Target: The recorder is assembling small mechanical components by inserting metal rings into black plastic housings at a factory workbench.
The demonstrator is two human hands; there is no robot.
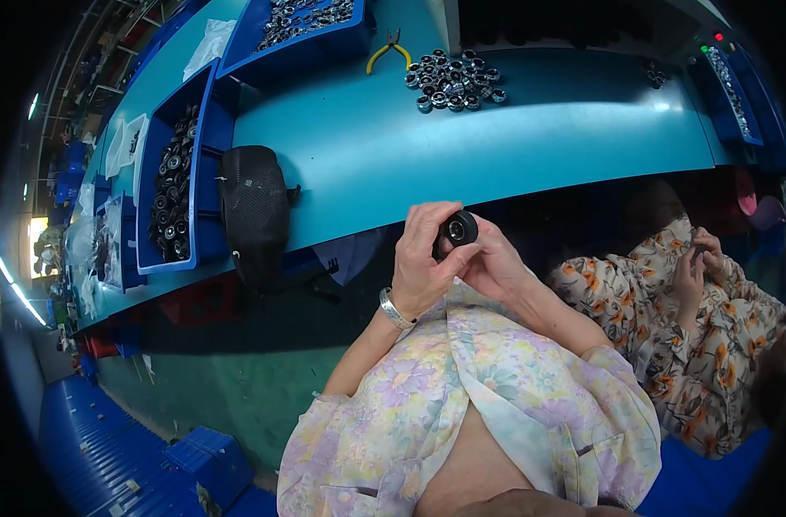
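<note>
Floral sleeves (462, 379) rise from the lower edge to both hands, which meet just below the counter (496, 146) rim. Left hand (423, 258), a metal bracelet (395, 308) at its wrist, curls its fingers around a small black round part with a pale centre (459, 229); right hand (488, 263) pinches the same part from the other side. Beyond the hands, a heap of similar round pieces (455, 79) lies on the counter beside yellow-handled pliers (388, 53). Left of the left hand hangs a black mesh pouch (255, 207), with blue bins (179, 181) further out. Right of the right hand, another person's hands (699, 258) are raised.
</note>
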